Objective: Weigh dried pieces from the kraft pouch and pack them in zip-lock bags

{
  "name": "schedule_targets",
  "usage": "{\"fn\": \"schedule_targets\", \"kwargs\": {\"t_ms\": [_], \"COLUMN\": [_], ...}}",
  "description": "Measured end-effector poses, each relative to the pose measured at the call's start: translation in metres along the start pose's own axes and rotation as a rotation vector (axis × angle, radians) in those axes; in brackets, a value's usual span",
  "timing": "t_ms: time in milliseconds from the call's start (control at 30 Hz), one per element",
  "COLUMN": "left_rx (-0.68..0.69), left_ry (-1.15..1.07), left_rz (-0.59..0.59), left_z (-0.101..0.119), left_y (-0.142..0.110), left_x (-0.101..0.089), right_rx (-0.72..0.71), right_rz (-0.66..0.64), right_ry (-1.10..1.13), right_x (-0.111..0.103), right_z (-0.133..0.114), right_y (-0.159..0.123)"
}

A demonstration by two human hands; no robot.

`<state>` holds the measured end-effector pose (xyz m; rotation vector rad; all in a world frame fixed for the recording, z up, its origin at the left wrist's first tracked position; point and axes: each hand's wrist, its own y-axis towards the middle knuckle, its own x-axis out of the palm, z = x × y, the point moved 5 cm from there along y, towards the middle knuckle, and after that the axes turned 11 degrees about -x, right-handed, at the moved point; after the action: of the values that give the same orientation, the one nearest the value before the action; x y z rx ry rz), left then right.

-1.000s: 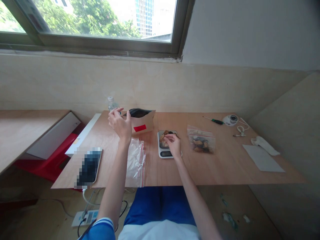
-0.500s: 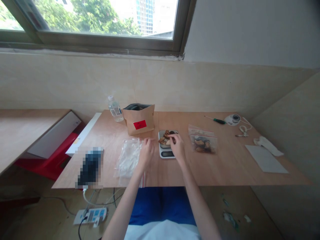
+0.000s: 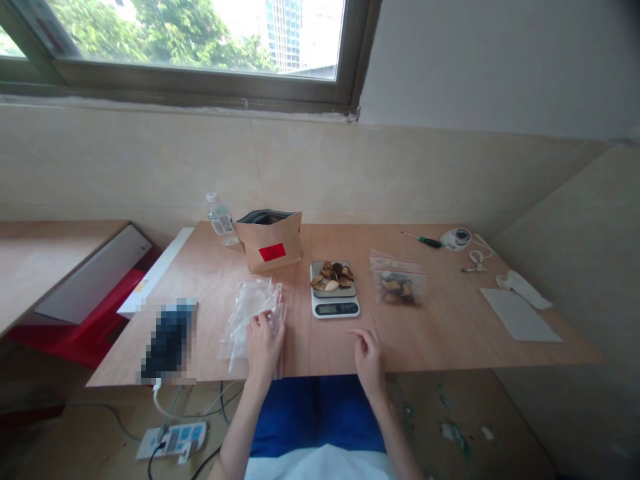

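My left hand [image 3: 263,345] rests on a stack of clear zip bags [image 3: 251,313] with red seal strips near the table's front edge, fingers curled over their right side. My right hand [image 3: 369,352] hovers at the front edge with loosely curled fingers and holds nothing. Between and beyond them a small kitchen scale [image 3: 334,297] carries a pile of dried brown pieces [image 3: 333,275]. An open brown paper pouch [image 3: 270,240] with a red label stands behind the bags. A filled zip bag [image 3: 399,282] lies right of the scale.
A water bottle [image 3: 219,219] stands left of the pouch. A phone [image 3: 167,340] lies at the front left. At the far right are a screwdriver [image 3: 423,241], a small round white device [image 3: 456,238], a grey sheet [image 3: 520,315] and a power strip [image 3: 173,440] on the floor.
My right hand has drawn back from the scale's pile to the table's front edge. My left hand came down from the pouch to the stack of empty bags.
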<state>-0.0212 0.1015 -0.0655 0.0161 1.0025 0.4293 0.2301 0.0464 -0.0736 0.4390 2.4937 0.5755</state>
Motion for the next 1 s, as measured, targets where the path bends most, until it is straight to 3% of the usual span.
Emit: {"fn": "schedule_targets", "kwargs": {"t_ms": [100,300,500,667,833,1000], "left_rx": [0.009,0.012,-0.005,-0.058,-0.064,-0.094], "left_ry": [0.036,0.125,0.168,-0.115,-0.457,-0.687], "left_rz": [-0.019,-0.027,-0.015,-0.010,-0.009,-0.137], "left_z": [-0.005,0.006,0.008,0.014,0.042,0.058], "left_y": [0.001,0.007,0.006,0.008,0.002,-0.009], "left_x": [0.005,0.002,0.003,-0.019,-0.046,-0.040], "right_rx": [0.015,-0.045,-0.117,-0.061,0.132,0.225], "right_rz": [-0.098,-0.323,-0.444,-0.386,-0.266,-0.196], "right_ry": [0.069,0.213,0.266,0.307,0.378,0.539], "right_x": [0.018,0.058,0.073,0.074,0.084,0.086], "right_z": [-0.017,-0.061,-0.083,-0.084,-0.081,-0.080], "right_y": [-0.013,-0.021,-0.022,-0.016,0.002,0.021]}}
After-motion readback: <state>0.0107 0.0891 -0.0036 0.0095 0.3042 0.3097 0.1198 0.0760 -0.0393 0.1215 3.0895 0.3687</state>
